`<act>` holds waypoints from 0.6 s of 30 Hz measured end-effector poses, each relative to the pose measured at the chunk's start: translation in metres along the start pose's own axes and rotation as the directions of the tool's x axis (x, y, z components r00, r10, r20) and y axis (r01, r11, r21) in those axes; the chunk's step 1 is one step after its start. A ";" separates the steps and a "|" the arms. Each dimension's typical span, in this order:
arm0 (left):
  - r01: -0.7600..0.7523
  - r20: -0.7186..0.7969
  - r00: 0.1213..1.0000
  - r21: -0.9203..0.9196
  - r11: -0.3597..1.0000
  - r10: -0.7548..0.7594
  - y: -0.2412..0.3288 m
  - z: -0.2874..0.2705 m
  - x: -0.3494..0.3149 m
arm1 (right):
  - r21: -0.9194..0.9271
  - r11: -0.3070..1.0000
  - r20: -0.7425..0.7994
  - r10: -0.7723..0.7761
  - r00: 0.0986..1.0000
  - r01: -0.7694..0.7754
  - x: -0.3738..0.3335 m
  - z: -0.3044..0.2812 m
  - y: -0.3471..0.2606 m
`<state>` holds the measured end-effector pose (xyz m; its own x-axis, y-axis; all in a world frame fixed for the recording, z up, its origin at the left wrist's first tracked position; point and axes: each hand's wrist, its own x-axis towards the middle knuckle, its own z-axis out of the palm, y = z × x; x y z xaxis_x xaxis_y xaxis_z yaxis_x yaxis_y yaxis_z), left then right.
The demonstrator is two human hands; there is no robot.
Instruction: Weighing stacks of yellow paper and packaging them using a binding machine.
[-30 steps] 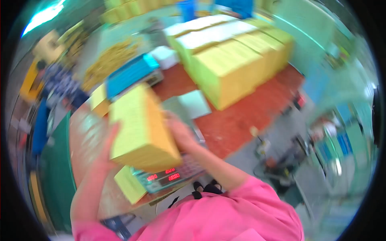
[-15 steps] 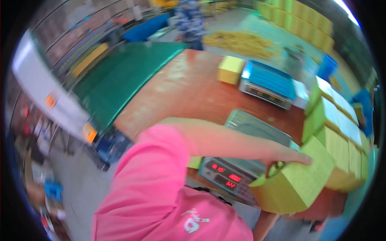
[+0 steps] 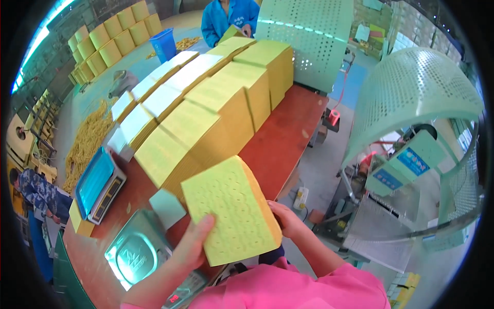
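Between my two hands is a thick stack of yellow paper (image 3: 231, 208), tilted, its top sheet marked with rows of small punched cuts. My left hand (image 3: 194, 242) grips its left edge, thumb lying on top. At its right edge my right hand (image 3: 288, 219) is closed on the side; part of those fingers is hidden behind the stack. Below my left forearm lies a digital scale (image 3: 136, 252) with a shiny metal pan. Just beyond the held stack stand rows of similar yellow paper stacks (image 3: 193, 123) on the red table (image 3: 272, 154), some topped with white sheets.
A second scale with a blue pan (image 3: 98, 177) stands at the left. Perforated green machine guards (image 3: 411, 98) rise at the right. A person in blue (image 3: 231, 20) handles paper at the far end. Another person in camouflage (image 3: 38, 193) is far left. A blue bin (image 3: 164, 45) stands behind.
My view has swung to the right. The yellow paper stack has moved from beside the scale to in front of my body, now with both hands visible on it.
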<state>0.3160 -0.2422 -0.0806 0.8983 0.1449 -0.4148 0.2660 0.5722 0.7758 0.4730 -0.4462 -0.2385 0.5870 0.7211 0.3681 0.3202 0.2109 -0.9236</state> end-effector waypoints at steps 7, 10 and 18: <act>0.092 -0.170 0.981 0.005 0.996 -0.090 0.002 0.084 0.169 | -0.143 0.889 -0.216 0.401 0.890 -0.435 0.073 -0.150 0.049; 0.049 -0.006 0.999 -0.003 0.999 -0.049 0.018 0.115 0.244 | 0.117 0.913 -0.565 0.385 0.729 -0.392 0.111 -0.206 0.111; 0.104 -0.074 0.993 0.131 0.986 -0.095 0.043 0.198 0.405 | -0.310 0.918 -0.762 -0.083 0.642 -0.248 0.126 -0.225 0.043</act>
<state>0.7606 -0.3189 -0.1205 0.8404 0.1494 -0.5210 0.4017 0.4736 0.7838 0.7281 -0.4947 -0.2082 0.9169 -0.0575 0.3950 0.3784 -0.1898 -0.9060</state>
